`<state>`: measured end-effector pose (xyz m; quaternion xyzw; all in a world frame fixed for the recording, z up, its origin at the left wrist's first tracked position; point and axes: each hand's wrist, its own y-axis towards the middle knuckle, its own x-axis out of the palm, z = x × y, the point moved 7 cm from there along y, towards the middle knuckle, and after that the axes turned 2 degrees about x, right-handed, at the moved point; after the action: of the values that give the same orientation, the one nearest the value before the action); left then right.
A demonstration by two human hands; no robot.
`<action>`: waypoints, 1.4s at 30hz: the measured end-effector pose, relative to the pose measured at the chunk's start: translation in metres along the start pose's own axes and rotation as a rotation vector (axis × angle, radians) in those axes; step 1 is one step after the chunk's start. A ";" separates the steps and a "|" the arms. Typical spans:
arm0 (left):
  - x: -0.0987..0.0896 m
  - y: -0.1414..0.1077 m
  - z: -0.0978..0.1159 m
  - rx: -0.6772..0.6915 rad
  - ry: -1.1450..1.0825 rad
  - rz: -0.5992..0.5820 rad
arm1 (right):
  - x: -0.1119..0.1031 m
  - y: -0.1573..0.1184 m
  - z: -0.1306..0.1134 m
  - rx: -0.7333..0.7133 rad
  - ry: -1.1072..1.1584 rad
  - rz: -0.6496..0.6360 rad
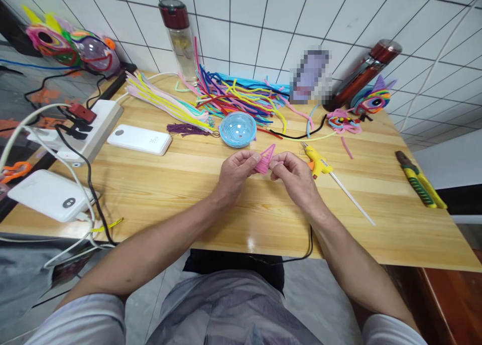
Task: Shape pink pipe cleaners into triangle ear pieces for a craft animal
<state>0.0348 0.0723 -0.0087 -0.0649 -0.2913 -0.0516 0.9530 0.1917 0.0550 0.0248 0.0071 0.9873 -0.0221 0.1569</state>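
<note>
A pink triangle of bent pipe cleaner [265, 160] is held between my two hands above the middle of the table. My left hand [238, 173] pinches its left edge between thumb and fingers. On the other side, my right hand [291, 171] grips its lower right, where a short pink end shows at the fingertips. Just beyond my hands sits a round light-blue bowl [238, 130]. To the right of my right hand lies a yellow glue gun [319, 163] with a white glue stick [354, 199] sticking out of its back.
Colourful pipe cleaners [241, 96] are heaped along the tiled wall. White power banks [139, 139] and a power strip [92, 131] with cables lie left. Green-yellow pliers [416, 179] lie right. A glass bottle [178, 38], a red flask [363, 74] and colourful craft figures [372, 101] stand behind.
</note>
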 end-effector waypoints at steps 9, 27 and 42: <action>0.004 -0.001 -0.003 -0.037 -0.010 -0.055 | 0.003 0.001 0.003 0.061 0.045 0.006; 0.007 -0.002 0.000 -0.031 0.080 -0.112 | 0.002 0.000 -0.001 0.060 0.065 0.007; 0.003 -0.004 0.011 0.116 0.216 -0.048 | -0.002 0.006 0.002 0.070 0.190 -0.028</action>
<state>0.0309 0.0695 0.0024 0.0032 -0.1907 -0.0645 0.9795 0.1946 0.0609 0.0228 0.0007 0.9964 -0.0581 0.0619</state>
